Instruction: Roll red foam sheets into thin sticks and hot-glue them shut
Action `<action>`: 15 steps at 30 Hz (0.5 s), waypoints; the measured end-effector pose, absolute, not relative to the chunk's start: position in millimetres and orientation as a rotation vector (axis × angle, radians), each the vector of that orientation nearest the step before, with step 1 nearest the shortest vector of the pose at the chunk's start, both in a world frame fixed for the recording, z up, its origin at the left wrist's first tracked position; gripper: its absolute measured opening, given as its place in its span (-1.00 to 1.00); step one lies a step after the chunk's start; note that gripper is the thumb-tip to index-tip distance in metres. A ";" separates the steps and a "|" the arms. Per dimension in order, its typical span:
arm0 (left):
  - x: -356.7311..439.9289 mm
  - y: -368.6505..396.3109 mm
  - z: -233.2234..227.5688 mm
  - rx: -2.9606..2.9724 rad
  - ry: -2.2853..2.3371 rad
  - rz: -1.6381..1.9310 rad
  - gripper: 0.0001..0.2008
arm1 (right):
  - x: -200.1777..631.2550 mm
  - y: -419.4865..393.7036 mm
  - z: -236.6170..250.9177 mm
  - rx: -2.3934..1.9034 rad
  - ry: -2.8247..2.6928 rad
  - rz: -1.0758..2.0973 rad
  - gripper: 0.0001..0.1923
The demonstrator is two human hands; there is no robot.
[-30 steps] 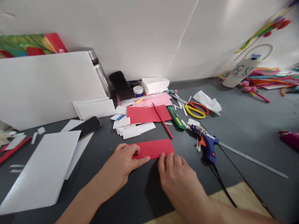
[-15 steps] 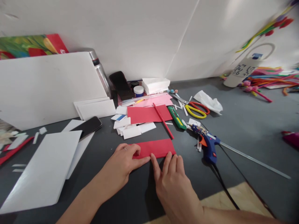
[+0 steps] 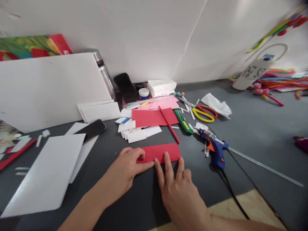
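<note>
White foam board (image 3: 45, 173) is lying far left on the worktop (image 3: 260, 128). The left hand (image 3: 127, 168) is pressing flat, grip open, on the red paper strip (image 3: 158, 152); the right hand (image 3: 176, 189) is spreading open fingers on its near edge, beside the blue glue gun (image 3: 216, 150).

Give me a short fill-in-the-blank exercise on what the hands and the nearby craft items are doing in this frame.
1. Both the left hand and the right hand press on a strip of ____ paper.
2. The glue gun lying to the right of that strip has a ____ body.
3. The scissors have one red handle and one ____ handle.
4. The phone lies on white ____.

Missing words: red; blue; yellow; sheets
</note>
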State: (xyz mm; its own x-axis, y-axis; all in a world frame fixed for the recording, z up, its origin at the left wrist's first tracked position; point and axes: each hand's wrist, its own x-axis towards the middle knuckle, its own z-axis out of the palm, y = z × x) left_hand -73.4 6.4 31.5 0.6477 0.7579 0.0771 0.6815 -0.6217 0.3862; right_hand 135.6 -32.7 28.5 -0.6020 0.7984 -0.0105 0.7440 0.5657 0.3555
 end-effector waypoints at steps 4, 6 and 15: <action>-74.9 4.7 34.3 2.451 1.223 0.434 -0.51 | 132.3 -31.4 29.1 1.256 2.573 0.423 -0.29; -74.4 5.0 36.9 2.403 1.272 0.441 -0.66 | 131.0 -31.9 29.9 1.216 2.549 0.454 -0.29; -70.6 7.6 43.4 2.397 1.300 0.370 -0.73 | 153.9 4.3 52.2 1.225 2.803 0.054 -0.79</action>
